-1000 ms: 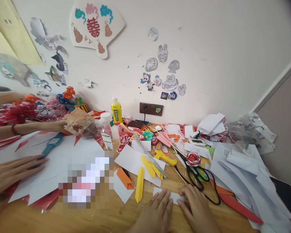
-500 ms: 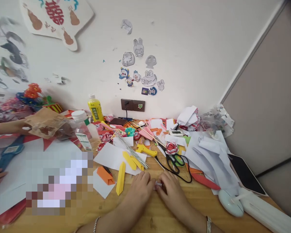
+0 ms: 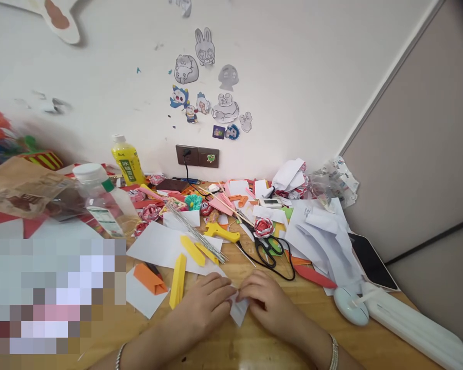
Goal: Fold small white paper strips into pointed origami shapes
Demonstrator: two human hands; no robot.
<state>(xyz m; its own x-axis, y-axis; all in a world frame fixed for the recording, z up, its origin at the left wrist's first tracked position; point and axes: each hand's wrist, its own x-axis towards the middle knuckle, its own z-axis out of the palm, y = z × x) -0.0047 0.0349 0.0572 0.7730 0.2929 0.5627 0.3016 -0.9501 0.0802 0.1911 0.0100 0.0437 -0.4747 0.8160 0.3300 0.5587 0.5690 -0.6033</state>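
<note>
Between my hands, just above the wooden table [image 3: 219,349], is a small piece of white paper [image 3: 239,310] with a pointed lower end. My left hand [image 3: 210,300] grips its left edge, the fingers curled over it. My right hand [image 3: 264,298] pinches the opposite edge between thumb and fingers. To the left of my hands lie folded yellow paper strips [image 3: 177,281] and a folded orange paper piece [image 3: 150,279] on a white sheet [image 3: 148,307].
Beyond my hands lie a yellow glue gun [image 3: 223,233], black-handled scissors [image 3: 268,254], thin wires [image 3: 196,234] and a red-white paper flower [image 3: 263,227]. Bottles [image 3: 127,162] stand back left. A white sheet pile [image 3: 320,241], a tablet [image 3: 373,262] and a pale oval device [image 3: 351,306] are right.
The white paper shows larger between my hands, its pointed end now visible. The camera view has shifted right and down; the co-worker's arm at the left is out of view.
</note>
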